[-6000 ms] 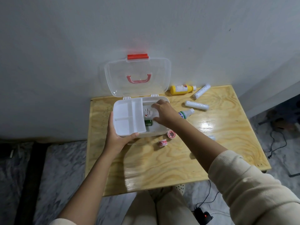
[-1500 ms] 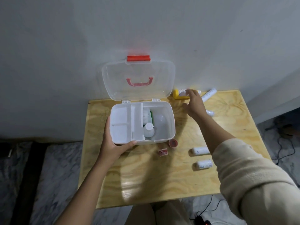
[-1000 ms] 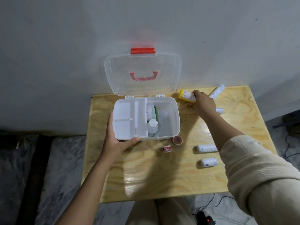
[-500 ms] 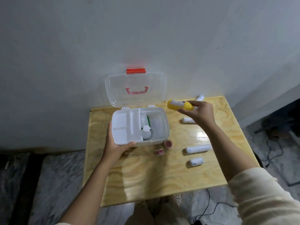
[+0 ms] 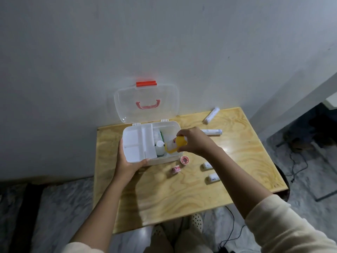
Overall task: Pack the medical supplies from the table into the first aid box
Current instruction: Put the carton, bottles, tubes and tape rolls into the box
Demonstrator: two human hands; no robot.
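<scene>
The right hand (image 5: 196, 141) is clamped on the yellow bottle (image 5: 174, 144), tilted over the open first aid box (image 5: 165, 161), its cap hidden. The left hand (image 5: 127, 162) grips the box's 7 o'clock corner. At 3 o'clock, the forearm partly hides a white roll (image 5: 207, 165) on the tabletop (image 5: 182, 194).

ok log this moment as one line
right hand: lowering yellow plastic bottle into white first aid box | left hand: gripping box front | lid: open

Box (image 5: 171, 157) on table (image 5: 182, 198), rolls (image 5: 212, 131) right.
</scene>
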